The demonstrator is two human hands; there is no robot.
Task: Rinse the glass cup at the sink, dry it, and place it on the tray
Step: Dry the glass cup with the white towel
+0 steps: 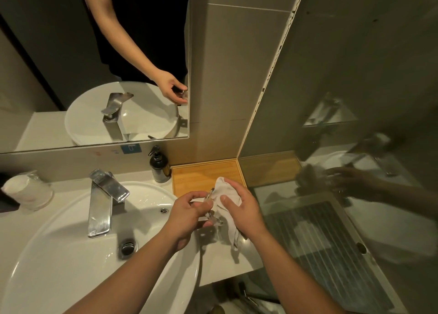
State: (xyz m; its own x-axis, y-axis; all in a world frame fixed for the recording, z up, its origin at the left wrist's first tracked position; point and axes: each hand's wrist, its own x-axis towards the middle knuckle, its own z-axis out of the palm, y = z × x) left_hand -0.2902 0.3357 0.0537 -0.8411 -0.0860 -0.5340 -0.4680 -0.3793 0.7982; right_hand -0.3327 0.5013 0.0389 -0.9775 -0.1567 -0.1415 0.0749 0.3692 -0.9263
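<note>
Here we grip the glass cup (209, 207) in our left hand (189, 213), our right hand (241, 207) clutching the cloth (225, 195), the tray (201, 174) just beyond.

Grey tiled wall (232, 81), mirror (71, 53), glass partition (355, 76), dim light.

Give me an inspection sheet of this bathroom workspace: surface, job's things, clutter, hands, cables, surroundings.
Surface: pale countertop with a white basin; chrome faucet, no water seen running.
Job's things: glass cup held over the basin's right edge; white cloth pressed against it; wooden tray at the back corner, nothing on it.
Clutter: dark pump bottle beside the tray; wrapped cups at far left.
Hands: left hand grips the cup; right hand holds the cloth.
Cables: nothing seen.
Surroundings: mirror above the basin; tiled wall; glass panel at right.
</note>
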